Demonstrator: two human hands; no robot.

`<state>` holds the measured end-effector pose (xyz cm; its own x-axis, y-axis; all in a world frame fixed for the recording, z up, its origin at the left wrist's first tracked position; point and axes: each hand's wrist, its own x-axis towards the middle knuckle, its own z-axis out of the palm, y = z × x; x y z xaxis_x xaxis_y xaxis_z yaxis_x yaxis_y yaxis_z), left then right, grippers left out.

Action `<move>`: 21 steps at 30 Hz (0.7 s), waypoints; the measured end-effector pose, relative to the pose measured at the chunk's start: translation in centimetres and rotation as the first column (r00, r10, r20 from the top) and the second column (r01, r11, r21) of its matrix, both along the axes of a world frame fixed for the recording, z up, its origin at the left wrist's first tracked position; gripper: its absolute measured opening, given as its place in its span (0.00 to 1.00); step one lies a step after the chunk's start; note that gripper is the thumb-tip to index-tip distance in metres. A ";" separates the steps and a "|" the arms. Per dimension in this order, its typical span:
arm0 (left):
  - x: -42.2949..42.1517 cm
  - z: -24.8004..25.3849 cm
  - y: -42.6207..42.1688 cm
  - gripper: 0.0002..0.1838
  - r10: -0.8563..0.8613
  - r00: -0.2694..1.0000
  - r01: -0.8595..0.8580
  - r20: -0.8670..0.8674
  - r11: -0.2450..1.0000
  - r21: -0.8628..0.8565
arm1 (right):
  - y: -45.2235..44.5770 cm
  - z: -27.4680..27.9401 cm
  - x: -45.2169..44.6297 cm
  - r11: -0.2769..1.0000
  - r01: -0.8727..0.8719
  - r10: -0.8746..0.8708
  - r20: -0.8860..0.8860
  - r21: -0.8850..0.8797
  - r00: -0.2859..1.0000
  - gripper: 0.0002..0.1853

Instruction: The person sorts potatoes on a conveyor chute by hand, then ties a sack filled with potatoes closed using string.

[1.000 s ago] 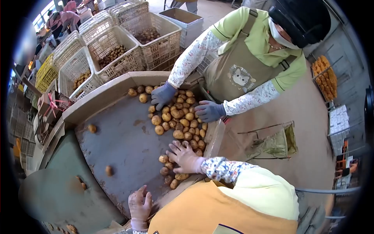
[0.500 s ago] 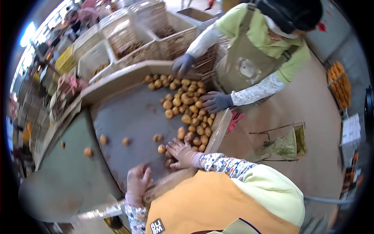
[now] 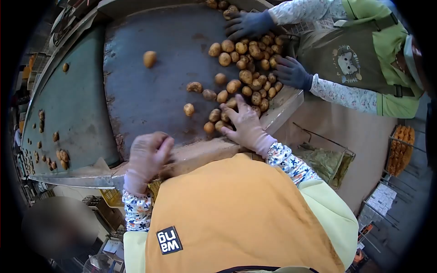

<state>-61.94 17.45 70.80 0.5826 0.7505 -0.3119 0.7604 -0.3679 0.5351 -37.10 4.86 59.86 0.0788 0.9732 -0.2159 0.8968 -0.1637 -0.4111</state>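
Observation:
My right hand (image 3: 246,123), in a thin pale glove, has its fingers spread over several potatoes (image 3: 222,125) at the near edge of the sorting table (image 3: 150,100). Its fingertips touch one potato (image 3: 231,103). To the left, my left hand (image 3: 148,154), gloved likewise, is over the table's near rim (image 3: 200,152) with its fingers curled in; whatever it may hold is hidden. A larger heap of potatoes (image 3: 255,52) lies at the right side. One potato (image 3: 149,59) is alone on the far part, slightly blurred, and another (image 3: 189,109) sits between my hands.
Across the right corner, a co-worker's two dark-gloved hands (image 3: 249,25) (image 3: 292,73) are at the heap. A green conveyor belt (image 3: 73,100) with scattered potatoes runs along the left. A green bag on a wire frame (image 3: 330,164) stands on the floor to the right.
The view has tilted down and shifted. My left hand has curled its fingers more. A co-worker's hand has moved from the far rim onto the table. More potatoes show on the green belt.

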 end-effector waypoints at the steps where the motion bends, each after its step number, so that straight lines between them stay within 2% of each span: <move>1: 0.6 -0.8 -0.3 0.11 -0.152 0.987 0.147 -0.042 0.984 -0.100 | 0.5 -0.6 0.7 0.995 0.031 -0.019 -0.127 0.093 0.992 0.35; 2: 0.8 -1.8 -0.6 0.12 -0.303 0.950 0.283 -0.071 0.937 -0.204 | 1.2 -1.6 1.6 0.981 0.075 -0.026 -0.258 0.179 0.966 0.33; 3: 0.9 -2.8 -1.0 0.17 -0.389 0.921 0.385 0.000 0.911 -0.146 | 2.5 -1.6 2.9 0.964 0.111 -0.063 -0.196 0.243 0.979 0.29; 4: 0.8 -2.8 -0.8 0.17 -0.384 0.923 0.379 -0.005 0.912 -0.156 | 2.9 -0.8 3.9 0.961 0.179 -0.158 -0.112 0.210 0.981 0.23; 6: 0.8 -2.4 -0.7 0.22 -0.279 0.959 0.283 -0.047 0.948 0.145 | 2.3 -0.7 3.9 0.978 0.208 -0.207 -0.037 0.027 0.978 0.18; 7: 0.5 -2.4 0.0 0.23 -0.255 0.964 0.264 -0.070 0.942 0.205 | 1.7 -0.5 3.2 0.994 0.111 -0.111 -0.064 -0.006 0.992 0.16; 8: 0.3 -1.9 0.7 0.23 -0.250 0.965 0.261 -0.082 0.946 0.190 | 1.2 -0.2 2.5 0.999 0.015 -0.017 -0.095 -0.029 0.995 0.14; 9: 0.1 -1.1 1.5 0.23 -0.267 0.956 0.282 -0.118 0.950 0.136 | 1.2 -0.6 1.6 0.999 0.048 -0.046 -0.101 0.010 0.994 0.12; 10: 0.2 -0.1 2.3 0.22 -0.281 0.948 0.296 -0.148 0.951 0.086 | 1.9 -0.8 1.9 0.999 0.039 -0.037 -0.107 0.009 0.994 0.12; 12: 1.5 2.5 3.8 0.21 -0.302 0.947 0.311 -0.110 0.947 0.081 | 3.7 -1.0 3.0 0.988 0.140 -0.133 -0.100 0.072 0.986 0.12; 13: 2.1 3.6 4.7 0.20 -0.352 0.930 0.367 -0.108 0.910 0.192 | 4.8 -0.3 3.2 0.982 0.190 -0.189 -0.028 0.012 0.982 0.12; 14: 2.9 4.7 5.7 0.19 -0.402 0.909 0.416 -0.111 0.859 0.299 | 5.6 0.2 3.0 0.983 0.185 -0.185 -0.027 0.006 0.982 0.12; 16: 5.9 7.3 7.5 0.17 -0.458 0.866 0.498 -0.202 0.742 0.450 | 7.0 1.0 1.5 0.899 0.106 -0.081 -0.076 0.424 0.994 0.14; 17: 7.6 8.7 8.2 0.19 -0.488 0.848 0.522 -0.209 0.697 0.492 | 8.3 1.5 0.5 0.916 0.037 -0.004 -0.084 0.400 0.996 0.17; 18: 9.3 10.2 8.7 0.21 -0.511 0.831 0.540 -0.221 0.645 0.540 | 9.3 2.1 -0.9 0.928 -0.041 0.050 -0.015 0.370 0.999 0.21; 20: 12.3 12.4 8.6 0.22 -0.539 0.833 0.487 -0.123 0.610 0.625 | 11.3 -3.1 -3.7 0.957 -0.047 0.047 0.006 0.286 0.999 0.24; 21: 13.6 13.4 8.3 0.22 -0.567 0.815 0.495 -0.121 0.573 0.653 | 12.2 -2.9 -4.4 0.952 -0.058 0.054 0.022 0.301 0.998 0.24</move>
<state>-48.37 25.72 84.17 0.9405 0.2841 0.1866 0.2761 -0.9587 0.0680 -41.49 17.05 56.96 0.0229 0.9958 0.0886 0.9069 0.0166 -0.4210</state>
